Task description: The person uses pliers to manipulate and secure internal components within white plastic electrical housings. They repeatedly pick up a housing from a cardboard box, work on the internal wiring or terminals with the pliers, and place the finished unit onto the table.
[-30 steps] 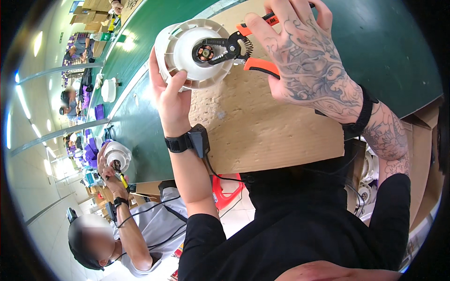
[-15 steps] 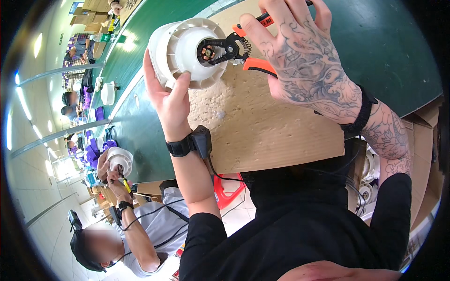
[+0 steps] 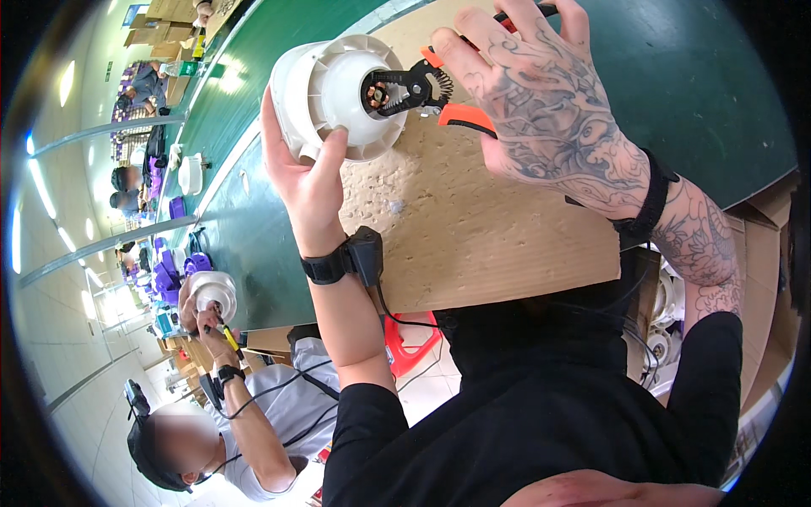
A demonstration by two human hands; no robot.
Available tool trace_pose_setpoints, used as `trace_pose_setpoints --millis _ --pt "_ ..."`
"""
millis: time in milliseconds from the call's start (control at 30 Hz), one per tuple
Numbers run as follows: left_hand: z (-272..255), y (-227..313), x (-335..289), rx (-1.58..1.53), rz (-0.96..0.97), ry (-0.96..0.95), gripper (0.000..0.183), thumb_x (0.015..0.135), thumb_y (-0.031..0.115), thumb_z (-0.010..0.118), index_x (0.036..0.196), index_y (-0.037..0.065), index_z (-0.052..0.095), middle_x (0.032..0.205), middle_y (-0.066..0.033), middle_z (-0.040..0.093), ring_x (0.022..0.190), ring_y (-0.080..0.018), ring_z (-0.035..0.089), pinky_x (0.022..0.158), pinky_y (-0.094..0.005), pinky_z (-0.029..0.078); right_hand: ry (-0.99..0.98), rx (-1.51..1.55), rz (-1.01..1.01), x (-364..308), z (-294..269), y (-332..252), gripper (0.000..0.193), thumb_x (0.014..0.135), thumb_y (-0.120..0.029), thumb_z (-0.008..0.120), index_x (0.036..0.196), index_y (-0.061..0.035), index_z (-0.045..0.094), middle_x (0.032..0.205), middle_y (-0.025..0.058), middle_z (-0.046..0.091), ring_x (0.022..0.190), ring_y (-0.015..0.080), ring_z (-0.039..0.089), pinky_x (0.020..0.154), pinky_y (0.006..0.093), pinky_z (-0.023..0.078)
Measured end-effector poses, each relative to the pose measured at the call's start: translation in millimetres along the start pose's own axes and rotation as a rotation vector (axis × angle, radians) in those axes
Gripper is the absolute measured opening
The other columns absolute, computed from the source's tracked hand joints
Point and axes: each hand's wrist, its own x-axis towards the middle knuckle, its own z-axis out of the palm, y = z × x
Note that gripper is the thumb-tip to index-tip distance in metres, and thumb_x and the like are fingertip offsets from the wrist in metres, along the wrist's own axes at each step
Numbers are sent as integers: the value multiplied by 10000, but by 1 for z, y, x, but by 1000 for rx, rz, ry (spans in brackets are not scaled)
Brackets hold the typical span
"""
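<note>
My left hand [image 3: 308, 182] grips a white round plastic housing [image 3: 296, 93] from its near side, thumb on the ribbed rim. The housing is tipped so its hollow hub faces right, and copper-coloured parts [image 3: 377, 96] show inside the hub. In my right hand [image 3: 541, 101] are wire strippers [image 3: 467, 117] with orange and black handles. Their black jaws reach into the hub beside the copper-coloured parts; what lies between the jaw tips is too small to tell. Both handles stand apart, with my fingers wrapped over the upper one and my thumb near the lower one.
A worn cardboard sheet [image 3: 473, 237] lies under my hands on the green table [image 3: 693, 101]. To the left a co-worker [image 3: 270, 397] works on a similar white housing [image 3: 213, 296] with a yellow-handled tool. A red stool [image 3: 411, 342] stands below the table edge, and cardboard boxes [image 3: 764, 253] are at right.
The strippers' handles look slightly closer together, with my right fingers curled a little more. The housing has turned very slightly in my left hand. The co-worker's hands have shifted a little.
</note>
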Motion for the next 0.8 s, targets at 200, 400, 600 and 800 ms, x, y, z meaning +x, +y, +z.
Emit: trace_pose_setpoints --millis 200,400,600,800 --pt "4 2 -1 111 46 -9 875 790 -55 690 1578 -70 311 1444 -177 548 1326 -267 567 1126 -412 459 -31 103 34 -2 5 3 499 562 -177 724 1045 -85 643 1034 88 571 1022 284 490 859 483 305" --pt "1 -1 0 131 73 9 862 771 -44 691 1562 -79 350 1427 -180 568 1320 -267 573 1130 -412 454 -6 165 63 -4 13 3 517 539 -186 731 1041 -93 649 1050 91 577 1021 284 476 838 473 297" --pt "2 2 0 128 68 22 850 767 -35 697 1550 -89 370 1415 -180 581 1307 -264 584 1132 -410 450 -99 222 98 -4 13 4 512 561 -212 728 1050 -86 645 1037 113 554 1018 289 463 829 478 296" --pt "1 3 -1 134 67 19 825 775 -46 692 1540 -95 388 1412 -179 585 1300 -261 588 1133 -406 447 -196 298 132 -5 2 4 489 605 -236 732 1061 -84 642 1048 145 543 1042 311 454 826 498 306"
